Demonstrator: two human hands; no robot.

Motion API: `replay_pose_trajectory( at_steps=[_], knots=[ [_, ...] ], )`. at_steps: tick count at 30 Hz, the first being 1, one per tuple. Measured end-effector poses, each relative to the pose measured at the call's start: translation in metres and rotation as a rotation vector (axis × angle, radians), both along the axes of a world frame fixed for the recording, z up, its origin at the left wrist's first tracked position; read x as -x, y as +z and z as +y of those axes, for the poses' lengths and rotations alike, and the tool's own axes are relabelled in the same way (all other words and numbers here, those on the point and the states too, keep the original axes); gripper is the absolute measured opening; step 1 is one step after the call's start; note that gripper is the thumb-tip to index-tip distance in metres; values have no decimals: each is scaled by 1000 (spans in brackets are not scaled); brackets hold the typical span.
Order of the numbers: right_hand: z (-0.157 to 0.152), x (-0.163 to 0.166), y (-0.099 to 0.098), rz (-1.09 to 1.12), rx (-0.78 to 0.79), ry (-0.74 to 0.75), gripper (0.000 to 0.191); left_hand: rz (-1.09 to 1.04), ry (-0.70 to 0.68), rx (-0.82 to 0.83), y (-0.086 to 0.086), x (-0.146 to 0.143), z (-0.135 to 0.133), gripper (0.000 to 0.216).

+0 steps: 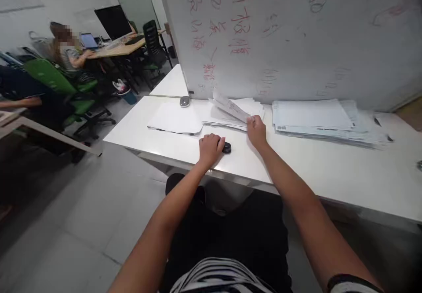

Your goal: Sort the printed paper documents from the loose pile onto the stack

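Paper dominates the white surface [158, 141]: a loose sheaf of sheets [231, 110] lies near the whiteboard [296, 33], and the right hand [256, 131] has its grip pinched on that sheaf's near edge, lifting the top pages. The left hand [210, 147] rests beside it, grip curled over a small black stapler [226, 147] on the surface. A bigger stack [316, 117] sits further right, a single sheet [174, 119] to the left.
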State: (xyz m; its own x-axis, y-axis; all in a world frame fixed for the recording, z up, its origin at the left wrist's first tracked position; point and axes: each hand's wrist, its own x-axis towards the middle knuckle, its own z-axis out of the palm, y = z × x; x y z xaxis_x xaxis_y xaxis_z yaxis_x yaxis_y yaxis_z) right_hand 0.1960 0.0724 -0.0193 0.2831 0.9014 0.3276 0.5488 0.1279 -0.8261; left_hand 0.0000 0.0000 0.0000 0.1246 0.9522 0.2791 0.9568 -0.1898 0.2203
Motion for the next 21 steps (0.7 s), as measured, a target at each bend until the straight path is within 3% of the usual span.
replay_pose_trajectory(
  at_steps=[5,9,11,14,17,19,21],
  knots=[
    [-12,-4,27,45,-252,-78,33,-47,-2,-22,-1,1,1,37],
    [-64,-18,50,410,-326,-89,35,-149,10,-74,-4,2,2,37],
    [-104,-26,44,551,-254,-136,36,-216,23,-114,-4,5,2,35],
    [-170,-32,20,610,-39,-239,38,-304,5,-199,-4,11,2,34],
    [-222,-33,-1,591,105,-246,39,-424,-168,-260,-1,13,-10,36],
    [-244,-36,-5,539,146,-248,38,-570,-300,-183,1,8,-31,43],
    [-259,-41,-4,533,164,-208,36,-737,-336,15,1,1,-64,43]
  ],
)
